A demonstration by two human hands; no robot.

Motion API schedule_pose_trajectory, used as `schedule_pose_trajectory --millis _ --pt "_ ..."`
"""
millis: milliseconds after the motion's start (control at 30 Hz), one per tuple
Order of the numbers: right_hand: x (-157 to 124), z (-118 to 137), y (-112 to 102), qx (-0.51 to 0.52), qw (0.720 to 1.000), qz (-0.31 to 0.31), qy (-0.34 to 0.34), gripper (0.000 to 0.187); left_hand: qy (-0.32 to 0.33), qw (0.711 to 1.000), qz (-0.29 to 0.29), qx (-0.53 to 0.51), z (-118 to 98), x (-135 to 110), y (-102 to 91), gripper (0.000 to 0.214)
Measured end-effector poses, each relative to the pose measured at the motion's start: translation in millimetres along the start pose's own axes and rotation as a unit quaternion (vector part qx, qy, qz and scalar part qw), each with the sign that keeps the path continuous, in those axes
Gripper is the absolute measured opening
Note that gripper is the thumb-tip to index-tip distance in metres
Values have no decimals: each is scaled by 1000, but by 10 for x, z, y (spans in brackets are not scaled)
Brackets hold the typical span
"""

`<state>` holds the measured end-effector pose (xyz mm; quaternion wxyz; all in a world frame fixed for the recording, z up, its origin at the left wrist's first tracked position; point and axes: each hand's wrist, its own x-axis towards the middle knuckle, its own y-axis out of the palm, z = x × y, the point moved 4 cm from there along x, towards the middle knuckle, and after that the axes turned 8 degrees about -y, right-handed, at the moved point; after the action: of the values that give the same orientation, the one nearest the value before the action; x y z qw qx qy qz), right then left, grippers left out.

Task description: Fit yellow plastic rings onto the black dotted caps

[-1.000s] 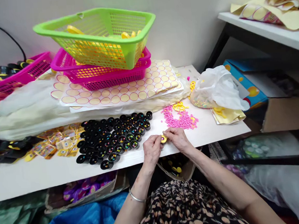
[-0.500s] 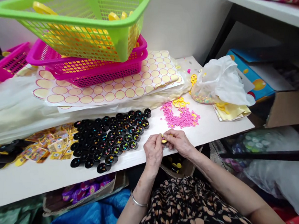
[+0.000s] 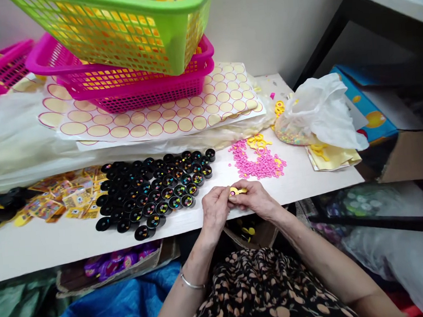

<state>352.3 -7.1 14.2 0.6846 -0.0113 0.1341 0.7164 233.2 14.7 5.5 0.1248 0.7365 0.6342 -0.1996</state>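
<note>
Just over the table's front edge, my left hand (image 3: 214,208) and my right hand (image 3: 257,199) meet with fingertips pinched on a small yellow plastic piece (image 3: 238,191). It has a round head with a pink spot in the middle and a short stem toward my right fingers. Beyond my hands lies a spread of tiny pink pieces (image 3: 259,167), with a few yellow ring-headed pieces (image 3: 257,141) at its far edge. Left of my hands stand rows of small black round cups (image 3: 169,180), many with coloured bits inside.
A green basket (image 3: 173,39) of yellow parts sits on a pink basket (image 3: 147,92), over sheets of round stickers (image 3: 225,97). Printed packets (image 3: 75,193) lie left. A plastic bag (image 3: 314,111) and blue carton (image 3: 373,116) are right. Below the table edge is a bin (image 3: 247,230).
The yellow piece has turned so its round head and stem now show between my fingertips. My hands stay together in nearly the same place; the view has tilted slightly downward.
</note>
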Motion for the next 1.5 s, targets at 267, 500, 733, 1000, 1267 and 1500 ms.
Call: schedule_pose_trajectory --millis 267,500,733,1000,1267,1500 --pt "82 9 -17 -26 999 -21 39 30 17 999 -8 29 -24 111 -7 33" --pt "117 -65 -30 20 995 -53 81 30 -5 999 -17 -30 76 155 23 28" --pt "101 -38 6 10 996 -39 75 31 -45 995 15 -88 79 145 22 29" --pt "38 0 -2 20 999 -4 47 41 25 999 -3 -45 -10 95 -11 32" --pt "76 29 -70 -69 997 -12 35 40 23 999 -11 -25 28 28 16 38" --pt "67 89 -32 -64 997 -13 32 35 28 999 -16 -17 55 -31 14 42"
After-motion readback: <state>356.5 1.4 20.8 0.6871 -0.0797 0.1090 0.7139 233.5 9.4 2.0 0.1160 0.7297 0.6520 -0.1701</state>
